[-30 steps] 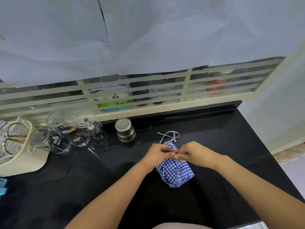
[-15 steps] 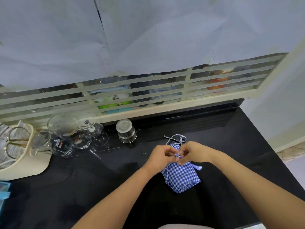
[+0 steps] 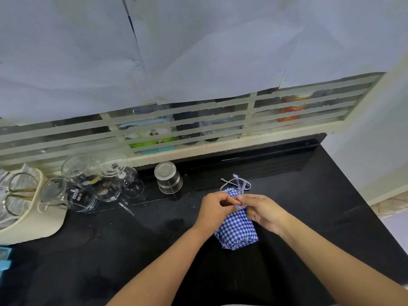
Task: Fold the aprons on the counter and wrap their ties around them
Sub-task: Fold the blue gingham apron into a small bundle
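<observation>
A blue-and-white checked apron (image 3: 239, 229), folded into a small bundle, lies on the black counter (image 3: 110, 250). Its striped tie (image 3: 235, 184) loops out past the bundle's far end. My left hand (image 3: 215, 209) and my right hand (image 3: 261, 212) meet over that far end. Both pinch the tie between thumb and fingertips. My hands cover the spot where the tie goes round the bundle.
Several upturned glasses (image 3: 103, 184) and a steel cup (image 3: 169, 177) stand at the back left. A cream basket (image 3: 28, 213) holding scissors sits at the far left. A louvred window (image 3: 198, 124) runs along the back, and the counter's right edge meets a white wall.
The bundle has shifted slightly to the right and turned under my hands. My fingers have worked along the tie, and its loop now shows further past the bundle's end.
</observation>
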Demonstrator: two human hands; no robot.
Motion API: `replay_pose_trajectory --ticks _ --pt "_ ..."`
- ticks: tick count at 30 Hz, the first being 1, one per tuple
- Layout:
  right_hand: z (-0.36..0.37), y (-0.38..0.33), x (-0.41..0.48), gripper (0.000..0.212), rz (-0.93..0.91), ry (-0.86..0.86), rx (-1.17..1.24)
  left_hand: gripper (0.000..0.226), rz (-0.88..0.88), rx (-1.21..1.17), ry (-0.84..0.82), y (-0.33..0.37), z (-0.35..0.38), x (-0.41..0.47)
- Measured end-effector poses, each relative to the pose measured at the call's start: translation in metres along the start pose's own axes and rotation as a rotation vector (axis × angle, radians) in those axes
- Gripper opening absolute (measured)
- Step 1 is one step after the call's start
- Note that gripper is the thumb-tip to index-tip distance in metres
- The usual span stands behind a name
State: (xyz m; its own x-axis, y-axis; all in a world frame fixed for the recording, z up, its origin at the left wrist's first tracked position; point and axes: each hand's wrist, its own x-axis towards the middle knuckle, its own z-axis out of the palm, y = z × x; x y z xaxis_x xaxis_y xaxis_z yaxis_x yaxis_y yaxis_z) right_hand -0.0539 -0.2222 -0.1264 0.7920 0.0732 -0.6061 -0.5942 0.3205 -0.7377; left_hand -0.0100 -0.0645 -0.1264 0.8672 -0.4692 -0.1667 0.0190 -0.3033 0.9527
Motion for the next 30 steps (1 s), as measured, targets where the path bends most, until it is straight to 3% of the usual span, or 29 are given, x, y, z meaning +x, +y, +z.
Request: replay_pose_trajectory --ticks 3,8,17,22,24,28,30 --pt "0.0 0.01 0.006 0.022 -0.059 0.135 0.066 0.007 0.039 0.102 -0.031 -0.003 -0.002 -0.002" --pt "-0.006 0.02 0.008 0.02 -0.007 0.217 0.4 0.013 0.172 0.454 -0.165 -0.018 -0.015 -0.01" --pt "0.003 0.029 0.023 0.029 0.05 0.31 0.408 0.008 0.129 0.629 -0.289 -0.024 -0.054 -0.018" --pt "0.017 0.032 0.022 0.029 0.008 0.286 0.384 0.024 0.065 0.626 -0.277 -0.031 -0.081 -0.022" --pt "0.02 0.032 0.019 0.027 -0.07 0.293 0.139 0.024 0.028 0.606 -0.247 -0.035 -0.083 -0.023" --pt "0.026 0.029 0.008 0.025 -0.334 0.204 -0.886 0.022 -0.127 0.444 -0.031 -0.04 -0.077 -0.022" --pt "0.028 0.031 0.004 0.028 -0.384 0.133 -1.037 0.023 -0.185 0.37 0.129 -0.034 -0.071 -0.023"
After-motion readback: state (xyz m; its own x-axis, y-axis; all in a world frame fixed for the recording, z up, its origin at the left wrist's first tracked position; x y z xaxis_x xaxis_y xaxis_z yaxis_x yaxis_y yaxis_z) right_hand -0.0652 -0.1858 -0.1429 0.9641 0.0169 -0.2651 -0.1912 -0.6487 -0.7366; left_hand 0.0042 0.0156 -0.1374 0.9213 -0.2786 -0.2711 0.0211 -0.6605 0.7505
